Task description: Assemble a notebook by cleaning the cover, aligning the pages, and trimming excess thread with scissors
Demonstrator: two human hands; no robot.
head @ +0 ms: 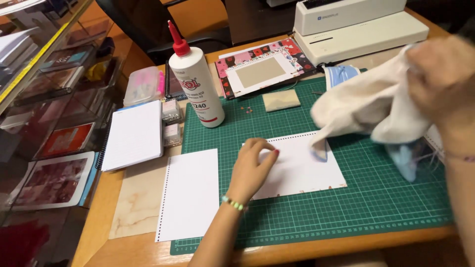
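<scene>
Pressed the punched sheet (297, 165) flat mid-frame with open left hand (252, 168), right hand (440, 81) gripping the cloth (366, 104); best wiped gently, sheet pinned.

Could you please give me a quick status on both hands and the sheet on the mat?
Left hand pressing the white punched sheet flat on the green cutting mat. Right hand gripping a white cloth above it. Glue bottle upright nearby.

Two bare forearms, no sleeves. Left hand (253, 165): red-painted fingernail; beaded bracelet (232, 202) of pale green and white beads at the wrist. Right hand (440, 79): blurred; thin dark cord bracelet (460, 158) around the wrist.
</scene>
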